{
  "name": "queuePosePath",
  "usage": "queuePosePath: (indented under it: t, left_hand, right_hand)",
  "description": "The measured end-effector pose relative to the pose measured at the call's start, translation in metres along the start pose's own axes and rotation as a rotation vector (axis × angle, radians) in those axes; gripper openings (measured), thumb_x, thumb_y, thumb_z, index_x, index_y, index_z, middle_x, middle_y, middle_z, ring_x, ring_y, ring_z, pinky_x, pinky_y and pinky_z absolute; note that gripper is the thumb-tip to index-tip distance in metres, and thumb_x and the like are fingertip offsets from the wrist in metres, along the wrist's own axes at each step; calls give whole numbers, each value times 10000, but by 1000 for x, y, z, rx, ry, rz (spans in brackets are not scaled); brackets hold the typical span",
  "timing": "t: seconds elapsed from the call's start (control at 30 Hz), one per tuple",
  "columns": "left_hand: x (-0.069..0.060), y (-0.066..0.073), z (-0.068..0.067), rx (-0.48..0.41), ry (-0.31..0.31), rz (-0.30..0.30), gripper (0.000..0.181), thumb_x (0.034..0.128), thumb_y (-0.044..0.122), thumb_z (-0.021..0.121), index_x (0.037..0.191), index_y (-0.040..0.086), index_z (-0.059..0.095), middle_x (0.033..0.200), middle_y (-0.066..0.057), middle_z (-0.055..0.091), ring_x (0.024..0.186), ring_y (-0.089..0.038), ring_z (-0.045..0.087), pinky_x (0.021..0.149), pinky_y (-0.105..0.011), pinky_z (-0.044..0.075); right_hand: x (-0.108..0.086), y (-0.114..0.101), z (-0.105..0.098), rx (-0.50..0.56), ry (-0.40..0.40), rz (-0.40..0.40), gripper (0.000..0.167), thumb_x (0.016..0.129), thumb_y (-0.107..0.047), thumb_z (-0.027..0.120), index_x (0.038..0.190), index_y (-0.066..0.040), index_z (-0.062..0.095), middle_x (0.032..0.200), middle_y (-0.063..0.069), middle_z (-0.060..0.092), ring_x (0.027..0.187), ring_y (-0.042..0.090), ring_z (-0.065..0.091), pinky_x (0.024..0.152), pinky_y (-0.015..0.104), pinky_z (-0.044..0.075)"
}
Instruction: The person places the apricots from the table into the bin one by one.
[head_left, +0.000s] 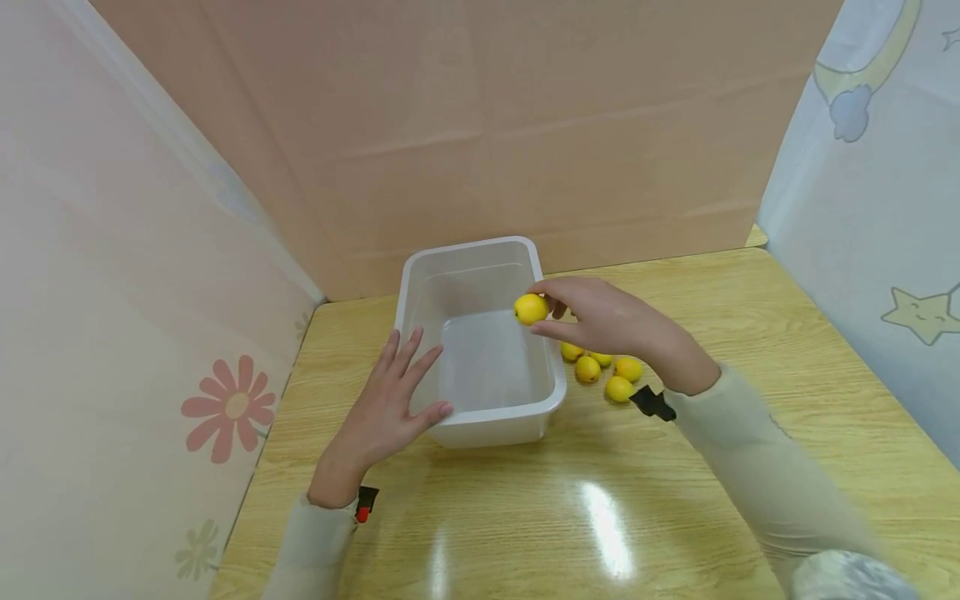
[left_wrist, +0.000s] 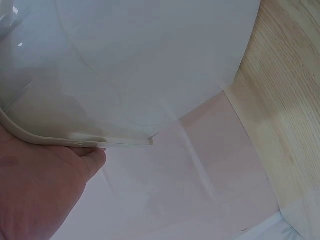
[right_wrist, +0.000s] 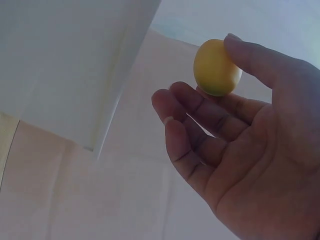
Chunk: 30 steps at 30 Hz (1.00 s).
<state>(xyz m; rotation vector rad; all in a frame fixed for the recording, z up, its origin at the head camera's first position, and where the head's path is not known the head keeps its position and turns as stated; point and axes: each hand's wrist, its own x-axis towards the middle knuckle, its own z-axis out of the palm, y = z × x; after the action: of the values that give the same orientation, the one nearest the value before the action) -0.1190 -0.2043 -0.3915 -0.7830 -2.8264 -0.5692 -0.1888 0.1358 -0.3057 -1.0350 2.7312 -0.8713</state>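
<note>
Both my pale sleeves [head_left: 307,550] are lying closest to the camera. On the left, my left hand [head_left: 393,383] is resting, fingers spread apart, at the near-left corner of the white bin [head_left: 491,362] — seemingly not gripping it, so a bump is risking a skid. Rightward, my right hand [head_left: 611,317] is pinching a yellow fruit [head_left: 531,309] between thumb and fingers near the bin's right rim; how far inside, I cannot tell. Its smooth, round skin is probably giving little purchase, so an early slip is threatening a bounce off that rim. Farther right, loose yellow fruits [head_left: 587,369] are sitting on the table [head_left: 750,350] near my black strap [head_left: 652,403] — a low sweep is risking scattering them.
</note>
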Motion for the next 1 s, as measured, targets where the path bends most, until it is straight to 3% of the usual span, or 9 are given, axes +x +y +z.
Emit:
queuePosePath:
  t: [0.37,0.83,1.0]
  left_hand:
    - [-1,0,0,-7,-10,-22,789,957,628,553,1586,191,363,1701,-97,129,1551,-428,-5,1191,-669,150]
    - [-1,-1,0,-9,-4,-18,771,961,604,569,1585,197,367,1702,-88,126,1550,-430,1,1177,-682,181]
    - [-1,-1,0,-7,6,-11,768,960,594,580,1582,196,373,1699,-94,137,1548,-440,9,1165,-692,201]
  right_hand:
    - [19,-12,16,90,-11,-48,346,957,-310,722,1219,-107,624,964,-22,662,848,153,611,763,333,531]
    - [28,-20,32,65,-34,-85,379,947,-299,735,1249,-95,631,980,-38,687,881,124,634,808,318,537]
    - [29,-21,33,36,-59,-79,466,955,-350,717,1323,-86,608,977,-41,700,896,122,646,819,328,537]
